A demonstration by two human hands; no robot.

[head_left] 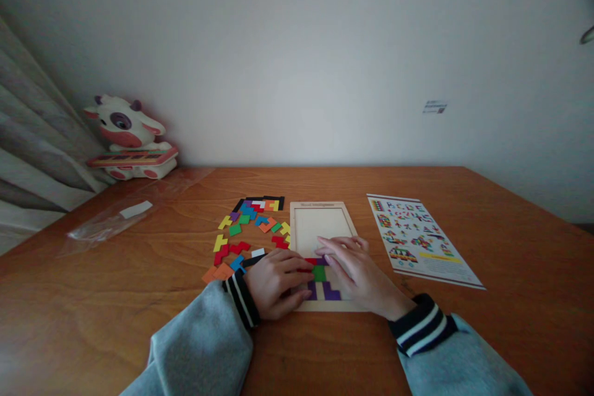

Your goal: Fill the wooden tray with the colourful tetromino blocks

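A pale wooden puzzle tray point(320, 223) lies on the table in front of me. In its lower part are a green piece point(319, 273), a purple piece point(331, 291) and a red piece point(310, 261), partly covered by my fingers. My left hand point(279, 281) rests across the tray's left edge, its fingers stretched over the pieces. Over the tray's right side, my right hand point(355, 272) reaches with fingers extended, the fingertips close to the upper row of pieces. Neither hand shows anything held in it; what lies beneath the palms is hidden.
Several loose coloured pieces point(236, 230) are scattered left of the tray. To the right lies a printed pattern sheet point(417, 232). A clear plastic bag point(106, 226) is spread at the left, below a cow-shaped toy keyboard point(134, 136). A wall stands behind the table point(510, 247).
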